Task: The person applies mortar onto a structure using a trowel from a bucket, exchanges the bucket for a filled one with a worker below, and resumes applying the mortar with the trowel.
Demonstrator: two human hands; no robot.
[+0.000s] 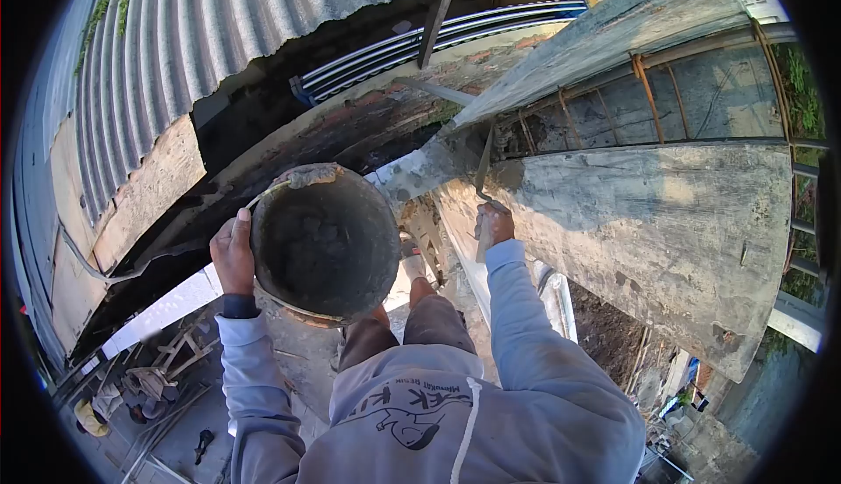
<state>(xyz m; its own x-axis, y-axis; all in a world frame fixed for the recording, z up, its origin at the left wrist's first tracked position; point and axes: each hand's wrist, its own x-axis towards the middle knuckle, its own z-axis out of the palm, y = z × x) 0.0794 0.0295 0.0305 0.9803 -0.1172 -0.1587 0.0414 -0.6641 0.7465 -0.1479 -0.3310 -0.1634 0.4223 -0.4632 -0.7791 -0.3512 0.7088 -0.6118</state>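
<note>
My left hand (232, 252) is closed on the rim of a round, cement-crusted bucket (383, 212), thumb upward at its left side. Grey wet-looking mortar (322, 234) lies inside the bucket, dark in the shade. In my right hand (496, 224) is a trowel (484, 165), its narrow blade pointing away from me. The blade is at the near end of a trough between two wooden form boards, an upper board (604, 50) and a broad lower board (648, 230). Rusty steel bars (649, 98) cross the trough. My fingers hide most of the trowel's handle.
A corrugated roof (263, 15) with a ragged edge spans the upper left. Beneath it run blue and white metal lengths (438, 42) and a brick wall edge. My foot (412, 261) is on a narrow footing high up. Wood scraps (180, 353) and tools lie far below.
</note>
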